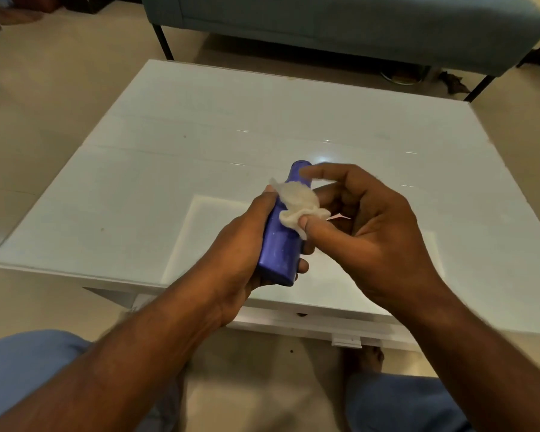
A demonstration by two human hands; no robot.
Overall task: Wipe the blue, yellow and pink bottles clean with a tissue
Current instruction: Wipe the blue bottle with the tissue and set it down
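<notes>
Blue bottle (280, 241), tilted cap-away above the white table (138, 194), is gripped at its base by the left hand (243, 260), exposing the body; a tissue (296, 202), pinched by the right hand (371, 232), is pressed against it. Yellow and pink bottles are not seen.

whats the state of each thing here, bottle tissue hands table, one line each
blue bottle: held off the table, tilted, cap end pointing away, cap on
tissue: crumpled, pressed against the bottle's upper body
left hand: fingers wrapped round the bottle's lower half
right hand: pinching the tissue with thumb and fingers
white table: glossy top, nothing standing on the visible part
yellow and pink bottles: not in view
</notes>
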